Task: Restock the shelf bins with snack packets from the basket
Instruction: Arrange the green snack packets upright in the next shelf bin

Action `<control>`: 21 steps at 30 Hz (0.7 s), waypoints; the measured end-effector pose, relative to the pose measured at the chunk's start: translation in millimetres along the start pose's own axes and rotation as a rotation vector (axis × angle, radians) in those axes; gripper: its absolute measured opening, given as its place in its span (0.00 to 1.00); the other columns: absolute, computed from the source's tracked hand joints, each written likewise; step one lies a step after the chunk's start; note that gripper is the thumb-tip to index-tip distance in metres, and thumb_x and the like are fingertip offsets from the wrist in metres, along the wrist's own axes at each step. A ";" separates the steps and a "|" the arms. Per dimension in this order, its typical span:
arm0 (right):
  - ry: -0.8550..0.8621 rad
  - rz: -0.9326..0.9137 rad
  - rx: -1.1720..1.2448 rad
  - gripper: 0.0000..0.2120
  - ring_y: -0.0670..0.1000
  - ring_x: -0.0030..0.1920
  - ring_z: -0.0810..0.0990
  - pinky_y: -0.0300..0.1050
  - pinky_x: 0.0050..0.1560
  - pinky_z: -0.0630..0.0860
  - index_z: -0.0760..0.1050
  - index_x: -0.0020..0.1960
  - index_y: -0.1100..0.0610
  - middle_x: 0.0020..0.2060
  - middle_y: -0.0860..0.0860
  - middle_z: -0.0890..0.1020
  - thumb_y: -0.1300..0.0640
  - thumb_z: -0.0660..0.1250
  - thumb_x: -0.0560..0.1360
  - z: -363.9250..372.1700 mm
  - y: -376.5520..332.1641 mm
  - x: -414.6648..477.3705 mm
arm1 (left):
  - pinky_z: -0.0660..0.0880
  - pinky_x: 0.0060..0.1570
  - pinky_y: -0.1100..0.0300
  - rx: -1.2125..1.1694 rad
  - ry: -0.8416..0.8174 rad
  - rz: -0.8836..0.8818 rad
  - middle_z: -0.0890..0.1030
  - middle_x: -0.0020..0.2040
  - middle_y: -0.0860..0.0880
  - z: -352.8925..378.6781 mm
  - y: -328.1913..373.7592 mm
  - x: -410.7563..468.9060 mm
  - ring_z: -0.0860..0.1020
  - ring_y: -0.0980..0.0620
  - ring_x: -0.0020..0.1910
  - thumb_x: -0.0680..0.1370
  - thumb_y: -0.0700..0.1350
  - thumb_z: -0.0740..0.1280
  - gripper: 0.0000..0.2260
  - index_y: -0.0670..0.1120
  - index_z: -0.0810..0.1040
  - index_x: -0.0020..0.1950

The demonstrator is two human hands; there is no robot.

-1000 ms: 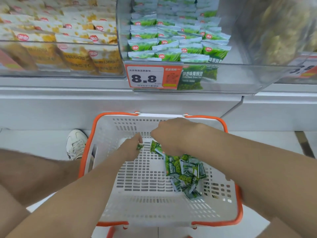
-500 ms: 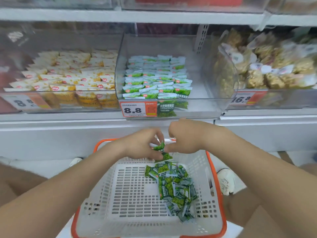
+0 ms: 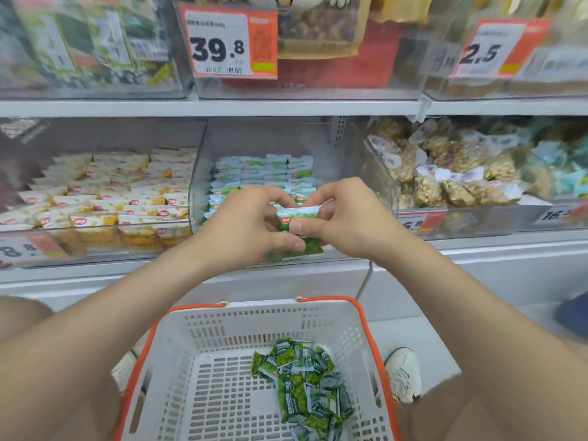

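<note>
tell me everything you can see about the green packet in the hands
The green snack packet is a small glossy plastic pouch, white along its top edge with a red round logo, leafy green below. It is held upright in front of the middle clear bin, pinched by the left hand and right hand, whose thumbs cover its middle. Whether more packets lie behind it cannot be told.

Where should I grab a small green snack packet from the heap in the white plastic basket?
Probably pinch a small green snack packet by its flat sealed edge, from above: the white plastic basket has tall walls blocking the sides, and the packets lie loose.
</note>
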State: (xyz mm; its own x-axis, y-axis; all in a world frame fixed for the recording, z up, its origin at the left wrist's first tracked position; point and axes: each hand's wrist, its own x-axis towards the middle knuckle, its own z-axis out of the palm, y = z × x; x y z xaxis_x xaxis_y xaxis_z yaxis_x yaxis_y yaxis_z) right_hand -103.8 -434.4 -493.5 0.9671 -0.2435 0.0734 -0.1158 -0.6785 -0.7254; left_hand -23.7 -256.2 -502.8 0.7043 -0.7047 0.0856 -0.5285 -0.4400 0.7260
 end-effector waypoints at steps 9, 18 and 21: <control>0.289 -0.086 -0.243 0.15 0.57 0.42 0.79 0.49 0.42 0.74 0.80 0.44 0.54 0.34 0.51 0.81 0.42 0.72 0.77 -7.1 14.3 33.9 | 0.78 0.48 0.62 0.149 0.254 0.101 0.85 0.46 0.57 4.7 -18.0 28.8 0.82 0.61 0.42 0.78 0.49 0.74 0.08 0.52 0.81 0.56; -0.221 0.204 -0.366 0.09 0.48 0.31 0.86 0.38 0.34 0.82 0.84 0.50 0.62 0.46 0.57 0.86 0.59 0.78 0.73 0.4 39.8 67.1 | 0.75 0.49 0.55 0.463 -0.123 0.109 0.82 0.43 0.52 5.0 -31.4 31.1 0.79 0.48 0.49 0.79 0.37 0.59 0.16 0.49 0.84 0.55; -0.242 0.307 -0.309 0.16 0.52 0.31 0.87 0.53 0.43 0.86 0.81 0.58 0.68 0.45 0.60 0.87 0.63 0.76 0.73 4.0 34.6 70.9 | 0.77 0.55 0.52 0.477 -0.189 0.075 0.85 0.51 0.48 3.7 -32.1 31.3 0.80 0.46 0.54 0.79 0.45 0.56 0.17 0.47 0.85 0.54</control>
State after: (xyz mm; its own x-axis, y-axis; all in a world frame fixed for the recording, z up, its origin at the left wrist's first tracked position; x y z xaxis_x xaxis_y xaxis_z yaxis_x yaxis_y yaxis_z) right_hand -38.4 -472.5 -516.1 0.8983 -0.3217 -0.2994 -0.4301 -0.7832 -0.4490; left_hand 13.5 -266.1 -525.9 0.5816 -0.8129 -0.0312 -0.7626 -0.5581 0.3271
